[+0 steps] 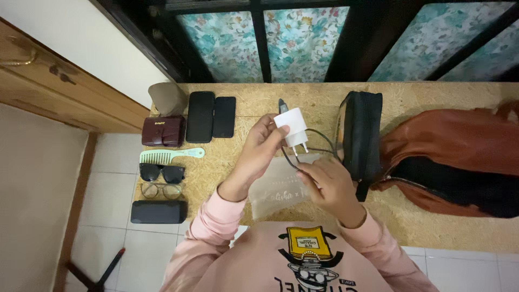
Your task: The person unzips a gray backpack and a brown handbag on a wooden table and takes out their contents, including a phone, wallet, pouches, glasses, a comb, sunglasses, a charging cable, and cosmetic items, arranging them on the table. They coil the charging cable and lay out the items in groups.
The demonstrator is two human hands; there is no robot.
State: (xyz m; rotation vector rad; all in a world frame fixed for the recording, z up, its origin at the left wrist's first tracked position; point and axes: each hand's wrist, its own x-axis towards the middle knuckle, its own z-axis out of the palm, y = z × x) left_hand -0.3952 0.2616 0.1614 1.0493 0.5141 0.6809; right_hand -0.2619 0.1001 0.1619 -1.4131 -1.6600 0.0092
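White charger plug (290,127) pinched in left hand (259,151), raised above frosted pouch (281,189). Right hand (327,184) grips black cable (319,141) over pouch, beside black case (361,135). Step appears cable-gathering; next move likely needs tidy coil.

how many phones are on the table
2. Both lie flat at the table's far left: a larger black phone, and a smaller black phone right beside it. More may be hidden inside the bags.
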